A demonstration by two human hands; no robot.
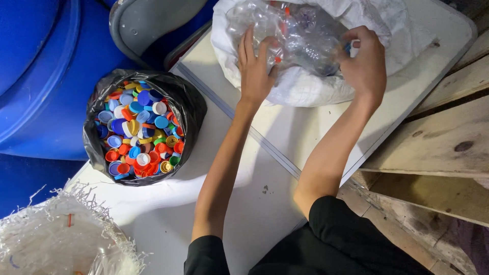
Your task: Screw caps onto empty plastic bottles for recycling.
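A crushed clear plastic bottle (pixel 305 43) lies on its side at the mouth of an open white woven sack (pixel 316 86), among other crumpled clear bottles heaped inside. Its walls are dented and creased, catching light in streaks. One end, at the right, carries a small blue cap, mostly covered by fingers; whether it is screwed tight cannot be told. The sack rests on the white counter (pixel 285 132), its rim rolled outward around the pile. Small orange neck rings show here and there among the bottles.
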